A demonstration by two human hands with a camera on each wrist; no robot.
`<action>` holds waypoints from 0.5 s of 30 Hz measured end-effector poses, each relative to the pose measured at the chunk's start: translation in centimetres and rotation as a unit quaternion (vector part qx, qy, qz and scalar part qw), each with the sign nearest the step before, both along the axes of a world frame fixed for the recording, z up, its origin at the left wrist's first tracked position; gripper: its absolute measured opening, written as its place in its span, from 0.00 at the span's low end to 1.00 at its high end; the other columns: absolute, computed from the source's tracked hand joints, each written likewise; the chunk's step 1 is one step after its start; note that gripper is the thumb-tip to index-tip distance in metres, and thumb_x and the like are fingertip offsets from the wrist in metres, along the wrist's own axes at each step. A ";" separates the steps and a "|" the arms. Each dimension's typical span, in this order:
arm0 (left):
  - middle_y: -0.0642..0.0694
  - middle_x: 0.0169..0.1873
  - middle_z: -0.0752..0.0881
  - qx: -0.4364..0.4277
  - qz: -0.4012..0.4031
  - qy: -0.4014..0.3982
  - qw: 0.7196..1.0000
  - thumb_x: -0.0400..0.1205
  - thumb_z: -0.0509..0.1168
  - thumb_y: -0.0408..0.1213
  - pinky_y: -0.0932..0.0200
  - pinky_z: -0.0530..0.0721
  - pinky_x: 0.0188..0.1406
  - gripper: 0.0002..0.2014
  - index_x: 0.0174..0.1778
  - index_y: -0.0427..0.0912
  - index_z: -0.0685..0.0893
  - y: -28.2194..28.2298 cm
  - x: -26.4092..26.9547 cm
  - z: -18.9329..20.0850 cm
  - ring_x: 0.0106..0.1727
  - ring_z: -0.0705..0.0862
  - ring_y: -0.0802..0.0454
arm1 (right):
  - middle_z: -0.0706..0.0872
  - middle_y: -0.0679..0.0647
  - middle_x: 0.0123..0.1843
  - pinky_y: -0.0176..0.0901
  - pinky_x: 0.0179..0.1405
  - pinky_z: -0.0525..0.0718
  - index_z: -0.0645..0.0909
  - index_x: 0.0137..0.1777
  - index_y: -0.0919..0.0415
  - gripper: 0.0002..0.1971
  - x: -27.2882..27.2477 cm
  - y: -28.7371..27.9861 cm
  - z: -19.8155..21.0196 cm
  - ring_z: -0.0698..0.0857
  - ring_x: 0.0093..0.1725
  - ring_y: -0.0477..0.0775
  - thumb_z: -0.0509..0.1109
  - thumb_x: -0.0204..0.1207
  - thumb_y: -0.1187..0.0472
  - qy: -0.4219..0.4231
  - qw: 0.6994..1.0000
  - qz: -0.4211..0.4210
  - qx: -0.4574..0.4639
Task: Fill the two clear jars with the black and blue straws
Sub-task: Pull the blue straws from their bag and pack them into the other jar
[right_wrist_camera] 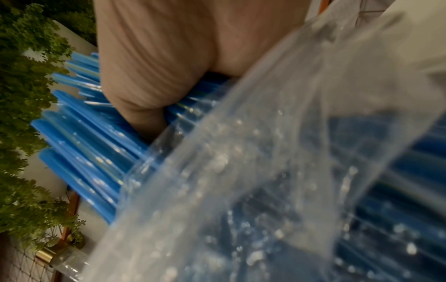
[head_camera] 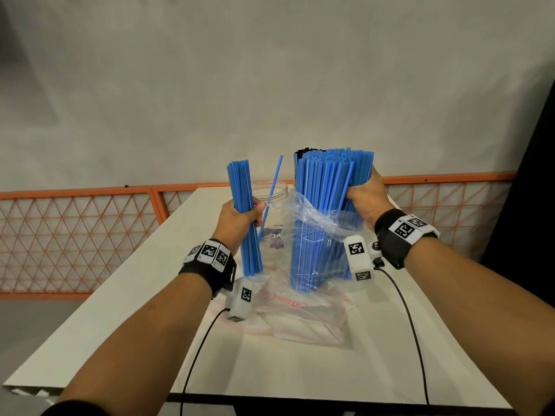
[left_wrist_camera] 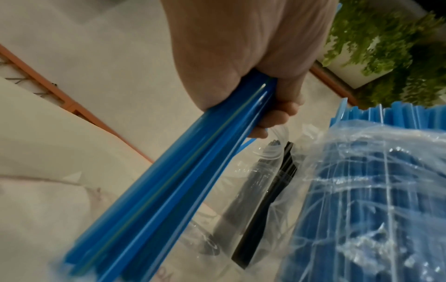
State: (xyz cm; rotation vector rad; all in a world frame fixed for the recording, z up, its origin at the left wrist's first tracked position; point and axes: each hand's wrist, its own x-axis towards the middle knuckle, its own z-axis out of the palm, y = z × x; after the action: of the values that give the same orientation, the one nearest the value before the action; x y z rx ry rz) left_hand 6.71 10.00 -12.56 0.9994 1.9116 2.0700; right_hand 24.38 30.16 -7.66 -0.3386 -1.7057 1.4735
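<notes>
My left hand [head_camera: 240, 216] grips a small bundle of blue straws [head_camera: 238, 187] upright above the table; the same bundle [left_wrist_camera: 169, 181] runs through the fist [left_wrist_camera: 241, 47] in the left wrist view. My right hand [head_camera: 365, 196] grips a big bundle of blue straws [head_camera: 324, 181], whose lower half sits in a clear plastic bag [head_camera: 315, 217]. Behind my left hand stands a clear jar [head_camera: 271, 192] with one blue straw [head_camera: 275, 181] leaning in it. A second clear jar holding black straws [left_wrist_camera: 260, 190] stands behind the big bundle; only black tips [head_camera: 303, 152] show in the head view.
A flat plastic bag [head_camera: 300, 313] lies on the white table [head_camera: 135, 310] under my wrists. Sensor cables [head_camera: 198, 349] trail to the front edge. An orange mesh fence [head_camera: 75, 229] runs behind the table, and green foliage [right_wrist_camera: 24, 114] shows in the wrist views.
</notes>
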 end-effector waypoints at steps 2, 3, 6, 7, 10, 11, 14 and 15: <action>0.49 0.21 0.80 -0.008 0.016 -0.014 1.000 0.81 0.72 0.34 0.53 0.83 0.38 0.09 0.36 0.42 0.82 0.2 -0.2 -0.8 0.25 0.79 0.53 | 0.88 0.57 0.58 0.43 0.46 0.90 0.77 0.63 0.58 0.25 0.1 0.0 0.0 0.88 0.56 0.52 0.77 0.68 0.75 0.002 1.000 -0.001 0.001; 0.49 0.20 0.80 -0.013 0.023 -0.019 0.999 0.81 0.73 0.36 0.52 0.83 0.39 0.10 0.35 0.43 0.81 0.3 -0.2 -1.3 0.24 0.78 0.54 | 0.88 0.56 0.58 0.40 0.45 0.90 0.77 0.62 0.58 0.25 0.1 -0.1 0.0 0.88 0.56 0.51 0.77 0.68 0.75 0.002 1.000 -0.002 0.002; 0.50 0.20 0.79 -0.020 0.027 -0.027 0.999 0.81 0.73 0.37 0.50 0.82 0.40 0.12 0.34 0.42 0.79 0.5 0.1 -1.6 0.23 0.77 0.54 | 0.88 0.57 0.58 0.43 0.48 0.90 0.77 0.64 0.61 0.25 0.1 0.0 0.0 0.88 0.55 0.50 0.77 0.68 0.76 0.002 1.000 -0.005 0.006; 0.51 0.19 0.78 -0.016 0.023 -0.025 0.999 0.81 0.73 0.37 0.50 0.82 0.40 0.12 0.35 0.42 0.79 0.5 0.2 -1.1 0.23 0.77 0.54 | 0.88 0.57 0.58 0.45 0.49 0.90 0.77 0.65 0.61 0.26 0.1 0.0 0.0 0.88 0.56 0.51 0.77 0.68 0.76 -0.001 1.000 -0.005 0.005; 0.51 0.20 0.77 0.033 0.015 0.001 0.999 0.82 0.72 0.39 0.50 0.83 0.39 0.12 0.35 0.43 0.79 0.3 0.7 2.7 0.24 0.77 0.53 | 0.88 0.58 0.59 0.47 0.51 0.89 0.76 0.65 0.60 0.26 0.0 0.1 0.1 0.88 0.57 0.53 0.77 0.68 0.75 -0.001 1.000 -0.001 -0.001; 0.51 0.20 0.77 0.057 0.015 0.020 0.998 0.82 0.72 0.39 0.51 0.83 0.39 0.12 0.35 0.44 0.79 0.1 0.8 4.6 0.24 0.78 0.52 | 0.87 0.58 0.59 0.48 0.51 0.89 0.77 0.65 0.60 0.26 0.0 0.1 0.1 0.88 0.58 0.54 0.77 0.68 0.75 -0.001 1.000 -0.001 -0.002; 0.51 0.20 0.78 0.141 0.012 0.060 0.988 0.80 0.72 0.41 0.52 0.84 0.37 0.11 0.36 0.44 0.79 0.0 0.8 10.7 0.25 0.78 0.51 | 0.88 0.58 0.59 0.51 0.53 0.89 0.77 0.64 0.60 0.26 0.0 0.0 0.1 0.88 0.57 0.55 0.77 0.68 0.75 0.000 1.000 -0.001 -0.002; 0.52 0.21 0.78 0.166 0.009 0.064 0.984 0.80 0.73 0.42 0.53 0.84 0.37 0.11 0.38 0.44 0.79 0.2 0.6 12.3 0.25 0.78 0.52 | 0.88 0.58 0.59 0.51 0.53 0.89 0.77 0.64 0.61 0.26 0.0 0.0 0.1 0.88 0.58 0.55 0.77 0.68 0.75 0.001 1.000 0.001 0.001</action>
State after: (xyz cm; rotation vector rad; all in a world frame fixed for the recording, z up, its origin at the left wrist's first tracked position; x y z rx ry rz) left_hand 7.35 10.23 -0.21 1.2134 1.6656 2.4451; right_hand 24.40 30.20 -7.56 -0.3343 -1.7076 1.4724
